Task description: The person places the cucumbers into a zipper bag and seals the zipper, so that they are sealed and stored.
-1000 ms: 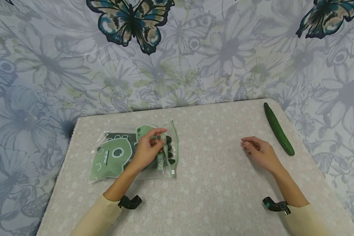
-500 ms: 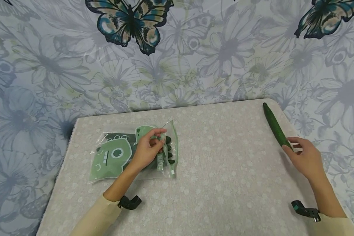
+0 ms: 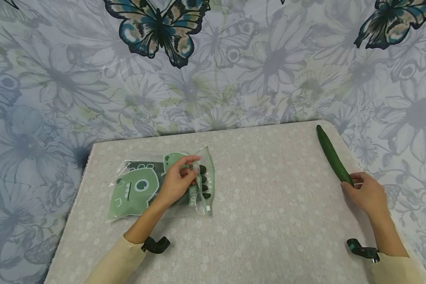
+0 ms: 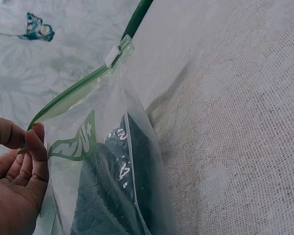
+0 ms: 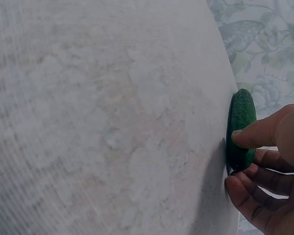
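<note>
A clear zip bag (image 3: 207,177) with a green zip strip lies on the left of the table. Inside it, dark green fabric (image 4: 142,166) shows, and a green cartoon creature (image 3: 136,193) with one eye covers its left half. My left hand (image 3: 175,183) pinches the bag's top edge between thumb and finger; a white slider (image 4: 112,57) sits at the strip's other end. At the table's right side lies a long green cucumber (image 3: 331,156). My right hand (image 3: 367,193) holds its near end, thumb (image 5: 255,133) on one side and fingers on the other.
The table's cloth (image 3: 266,197) is beige with a pale floral pattern. Its right edge runs close beside the cucumber. Behind stands a wall covering (image 3: 277,71) with flowers and butterflies. Each wrist wears a black camera mount (image 3: 156,245).
My right hand has moved right from the middle of the table to the cucumber and now grips its near end. My left hand and the bag stay where they were.
</note>
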`<control>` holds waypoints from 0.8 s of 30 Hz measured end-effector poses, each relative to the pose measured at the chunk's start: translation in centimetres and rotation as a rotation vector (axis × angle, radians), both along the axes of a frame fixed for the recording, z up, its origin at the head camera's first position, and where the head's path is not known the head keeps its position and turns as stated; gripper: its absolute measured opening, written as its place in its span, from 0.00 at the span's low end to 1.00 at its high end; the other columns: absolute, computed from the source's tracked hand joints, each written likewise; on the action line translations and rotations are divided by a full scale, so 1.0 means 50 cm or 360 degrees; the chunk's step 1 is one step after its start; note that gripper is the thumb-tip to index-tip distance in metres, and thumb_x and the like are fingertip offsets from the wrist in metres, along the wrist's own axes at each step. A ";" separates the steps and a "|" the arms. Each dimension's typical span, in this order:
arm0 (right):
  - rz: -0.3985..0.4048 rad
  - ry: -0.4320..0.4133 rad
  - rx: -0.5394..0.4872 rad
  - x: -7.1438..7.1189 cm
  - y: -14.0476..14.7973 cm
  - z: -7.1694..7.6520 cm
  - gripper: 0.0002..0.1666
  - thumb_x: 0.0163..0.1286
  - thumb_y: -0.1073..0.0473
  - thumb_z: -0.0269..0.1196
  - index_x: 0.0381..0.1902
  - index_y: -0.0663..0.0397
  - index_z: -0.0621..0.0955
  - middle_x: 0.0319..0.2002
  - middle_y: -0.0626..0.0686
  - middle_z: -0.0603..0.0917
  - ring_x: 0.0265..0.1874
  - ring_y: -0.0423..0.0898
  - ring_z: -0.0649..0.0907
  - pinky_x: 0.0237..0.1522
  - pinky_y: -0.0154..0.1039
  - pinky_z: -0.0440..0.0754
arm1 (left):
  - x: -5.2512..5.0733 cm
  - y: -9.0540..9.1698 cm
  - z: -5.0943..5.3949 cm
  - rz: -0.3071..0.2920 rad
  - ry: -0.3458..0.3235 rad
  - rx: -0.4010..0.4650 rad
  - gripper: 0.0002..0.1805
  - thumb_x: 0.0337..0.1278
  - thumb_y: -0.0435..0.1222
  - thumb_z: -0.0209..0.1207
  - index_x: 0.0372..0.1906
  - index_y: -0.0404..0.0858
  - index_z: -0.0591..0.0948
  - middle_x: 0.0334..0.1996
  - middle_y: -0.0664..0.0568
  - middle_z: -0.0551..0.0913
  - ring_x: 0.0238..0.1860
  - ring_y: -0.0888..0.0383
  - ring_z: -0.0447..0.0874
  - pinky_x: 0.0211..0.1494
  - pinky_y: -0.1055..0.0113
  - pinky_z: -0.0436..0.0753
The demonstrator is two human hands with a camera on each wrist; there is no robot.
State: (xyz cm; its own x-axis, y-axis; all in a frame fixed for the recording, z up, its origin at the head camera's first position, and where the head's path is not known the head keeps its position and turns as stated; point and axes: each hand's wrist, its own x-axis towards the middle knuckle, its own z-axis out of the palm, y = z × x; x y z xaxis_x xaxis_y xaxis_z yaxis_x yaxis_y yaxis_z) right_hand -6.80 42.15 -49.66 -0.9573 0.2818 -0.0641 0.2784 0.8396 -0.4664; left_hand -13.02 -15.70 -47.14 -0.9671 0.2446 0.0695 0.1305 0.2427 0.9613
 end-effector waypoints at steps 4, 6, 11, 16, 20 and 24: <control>-0.0023 -0.0017 -0.0005 0.001 -0.002 0.006 0.32 0.79 0.49 0.63 0.65 0.73 0.76 0.55 0.76 0.83 0.50 0.71 0.84 0.41 0.59 0.80 | 0.001 0.000 -0.001 -0.0002 0.0002 0.0002 0.19 0.79 0.34 0.59 0.67 0.52 0.82 0.55 0.45 0.74 0.28 0.59 0.82 0.35 0.66 0.85; -0.0051 -0.0006 -0.0015 0.002 -0.006 0.009 0.32 0.78 0.49 0.63 0.64 0.73 0.77 0.54 0.75 0.84 0.48 0.68 0.84 0.38 0.52 0.78 | 0.002 0.000 0.000 -0.0004 -0.0002 0.0003 0.19 0.79 0.34 0.59 0.67 0.53 0.82 0.55 0.45 0.74 0.28 0.59 0.81 0.35 0.66 0.85; -0.0157 0.0109 -0.0118 0.002 -0.015 0.019 0.32 0.78 0.46 0.62 0.65 0.69 0.80 0.50 0.68 0.87 0.36 0.38 0.80 0.34 0.34 0.73 | 0.003 0.000 0.003 -0.0010 0.0010 -0.0002 0.19 0.79 0.33 0.60 0.67 0.52 0.82 0.55 0.44 0.74 0.28 0.59 0.82 0.34 0.67 0.85; -0.0328 0.0181 -0.0602 -0.007 -0.013 0.033 0.24 0.81 0.45 0.60 0.61 0.57 0.79 0.32 0.27 0.85 0.27 0.21 0.79 0.29 0.23 0.79 | 0.003 0.000 0.003 -0.0009 0.0018 -0.0001 0.19 0.79 0.33 0.60 0.68 0.50 0.82 0.55 0.43 0.74 0.28 0.59 0.82 0.34 0.67 0.85; -0.0544 0.0274 -0.1351 -0.017 -0.012 0.046 0.09 0.81 0.52 0.62 0.52 0.47 0.77 0.27 0.28 0.90 0.28 0.29 0.89 0.31 0.24 0.86 | 0.002 -0.001 0.003 -0.0006 0.0018 0.0003 0.19 0.79 0.33 0.60 0.67 0.50 0.82 0.54 0.43 0.74 0.28 0.59 0.82 0.33 0.67 0.84; -0.0644 0.0380 -0.1746 -0.022 -0.005 0.050 0.06 0.81 0.56 0.64 0.50 0.49 0.79 0.29 0.39 0.94 0.29 0.34 0.92 0.31 0.27 0.88 | 0.003 -0.001 0.003 -0.0004 0.0013 0.0005 0.19 0.79 0.33 0.60 0.67 0.50 0.82 0.54 0.43 0.74 0.28 0.59 0.82 0.34 0.67 0.84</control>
State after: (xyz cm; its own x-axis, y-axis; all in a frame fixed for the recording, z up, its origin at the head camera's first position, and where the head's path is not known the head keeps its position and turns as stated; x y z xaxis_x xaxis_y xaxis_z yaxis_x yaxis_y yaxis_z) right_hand -7.92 41.90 -47.14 -0.8322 0.4717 -0.2915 0.2396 -0.1682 -0.9562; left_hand -12.90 -15.73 -46.99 -0.9659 0.2470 0.0782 0.1390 0.2392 0.9610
